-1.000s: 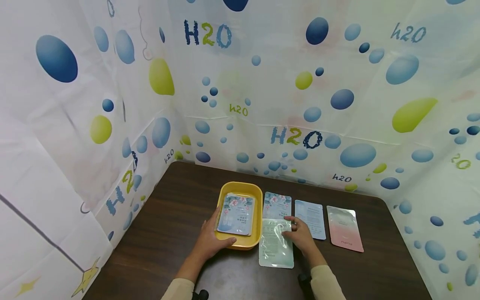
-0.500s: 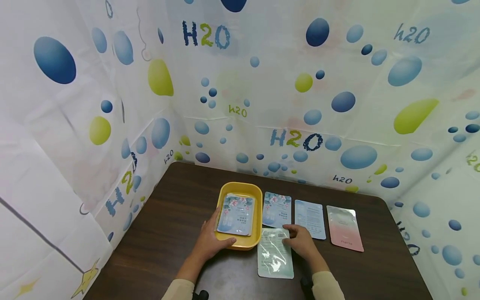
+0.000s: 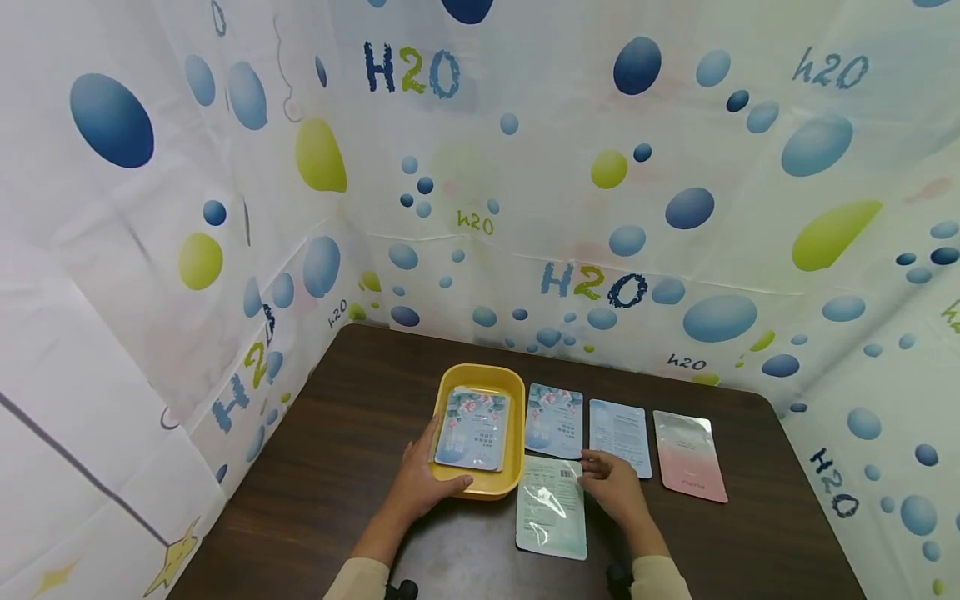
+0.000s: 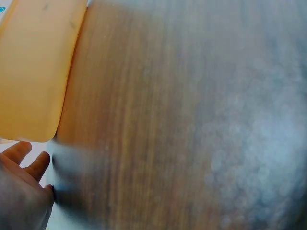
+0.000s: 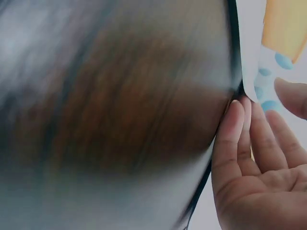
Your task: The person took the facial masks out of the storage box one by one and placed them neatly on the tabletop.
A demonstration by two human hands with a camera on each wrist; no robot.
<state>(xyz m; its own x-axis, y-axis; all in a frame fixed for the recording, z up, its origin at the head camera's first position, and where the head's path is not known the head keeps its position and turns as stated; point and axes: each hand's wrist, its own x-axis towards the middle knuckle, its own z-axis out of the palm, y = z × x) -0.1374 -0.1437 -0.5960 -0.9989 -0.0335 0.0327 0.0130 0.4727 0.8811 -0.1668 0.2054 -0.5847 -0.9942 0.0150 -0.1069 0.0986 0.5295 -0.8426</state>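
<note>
My left hand (image 3: 422, 477) holds the near left corner of a yellow tray (image 3: 517, 408), thumb along its near side and fingers along the left. A blue floral sheet mask packet (image 3: 472, 429) lies inside the tray. A shiny pale green packet (image 3: 551, 521) with printed text lies flat on the table, right of the tray's near end. The fingertips of my right hand (image 3: 613, 487) are right at its upper right edge. In the right wrist view that hand's thumb (image 5: 292, 96) stands apart from its extended fingers. The tray's side (image 4: 38, 72) fills the upper left of the left wrist view.
Beyond the green packet lies another blue floral packet (image 3: 553, 421). To its right are a light blue packet (image 3: 619, 433) covered in text and a silver-and-pink packet (image 3: 690, 458). The dark wooden table (image 3: 360, 383) meets a printed white curtain (image 3: 510, 167) behind.
The green packet has slid toward me, off the floral packet it overlapped. My right hand moved with it, then its thumb and fingers parted from the edge. Left hand and tray stayed put.
</note>
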